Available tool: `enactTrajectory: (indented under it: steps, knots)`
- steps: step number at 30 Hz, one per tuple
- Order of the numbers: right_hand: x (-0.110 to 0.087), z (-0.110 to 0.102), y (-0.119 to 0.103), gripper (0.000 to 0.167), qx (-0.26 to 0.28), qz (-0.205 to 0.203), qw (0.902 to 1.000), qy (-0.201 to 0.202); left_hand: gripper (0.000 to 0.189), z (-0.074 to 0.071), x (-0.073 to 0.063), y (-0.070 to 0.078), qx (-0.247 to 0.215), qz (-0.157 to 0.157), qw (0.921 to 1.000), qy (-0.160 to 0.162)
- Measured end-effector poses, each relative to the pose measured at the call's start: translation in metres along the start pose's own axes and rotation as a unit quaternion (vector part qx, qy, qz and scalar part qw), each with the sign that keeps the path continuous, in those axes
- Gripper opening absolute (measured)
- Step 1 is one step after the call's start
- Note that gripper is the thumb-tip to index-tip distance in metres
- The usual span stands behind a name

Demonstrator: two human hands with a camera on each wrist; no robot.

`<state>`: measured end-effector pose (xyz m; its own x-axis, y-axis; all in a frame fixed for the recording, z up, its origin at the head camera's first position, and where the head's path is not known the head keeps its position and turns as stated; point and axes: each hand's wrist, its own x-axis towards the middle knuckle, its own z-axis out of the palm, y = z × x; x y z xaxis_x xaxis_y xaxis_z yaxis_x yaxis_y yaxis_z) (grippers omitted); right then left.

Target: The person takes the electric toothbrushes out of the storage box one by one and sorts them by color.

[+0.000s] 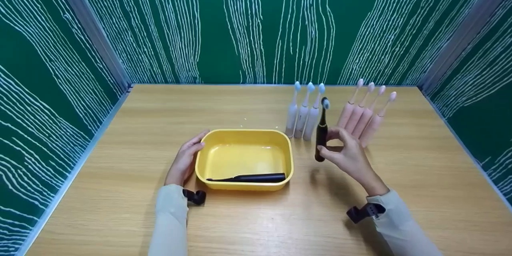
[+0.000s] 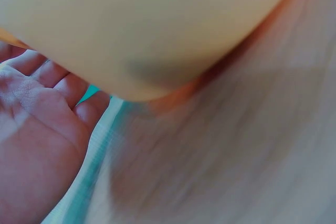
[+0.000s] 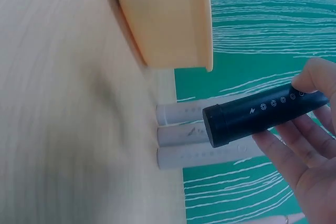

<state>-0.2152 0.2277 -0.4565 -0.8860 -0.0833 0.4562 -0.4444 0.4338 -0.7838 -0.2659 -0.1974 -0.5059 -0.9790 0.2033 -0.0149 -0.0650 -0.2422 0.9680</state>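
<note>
My right hand (image 1: pixel 350 154) pinches a black electric toothbrush (image 1: pixel 321 138) by its handle, thumb on one side and fingers on the other. The brush is nearly upright, head up, raised off the table with a shadow below it. In the right wrist view, a lightning mark and small round icons show on its dark handle (image 3: pixel 257 109). My left hand (image 1: pixel 186 160) rests against the left side of a yellow plastic tub (image 1: pixel 244 186), fingers along its outer wall. Inside the tub, another black electric toothbrush (image 1: pixel 260 177) lies along the near wall.
Three white electric toothbrushes (image 1: pixel 303 122) with blue heads stand in a row behind the tub's right corner. Several pink ones (image 1: pixel 362 118) are lined up to their right. Green walls (image 1: pixel 276 28) with white wavy lines enclose the wooden table (image 1: pixel 256 224).
</note>
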Motion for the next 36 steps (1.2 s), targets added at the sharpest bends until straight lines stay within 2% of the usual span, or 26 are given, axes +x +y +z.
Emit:
enactTrajectory:
  steps: [4,12,16,20,36]
  knots:
    - [-0.004,-0.005,0.007,0.037,-0.008,0.015,0.9998,0.005,0.052,0.0,0.0,0.0,0.001,0.0,1.0,0.002]
    - [-0.011,-0.009,0.017,0.038,0.028,0.014,0.9993,0.021,0.051,0.001,0.0,0.001,-0.004,-0.005,0.9999,0.008]
    - [-0.012,-0.009,0.021,0.039,0.037,0.022,0.9989,0.016,0.052,0.0,0.0,0.001,-0.006,-0.01,0.9999,-0.008]
    - [-0.015,-0.01,0.024,0.039,0.025,0.033,0.9991,0.01,0.052,-0.001,-0.001,0.001,-0.013,-0.018,0.9996,-0.016]
    - [-0.018,-0.007,0.038,0.036,-0.006,0.071,0.9973,-0.021,0.052,-0.001,-0.001,0.002,0.0,-0.017,0.9998,0.003]
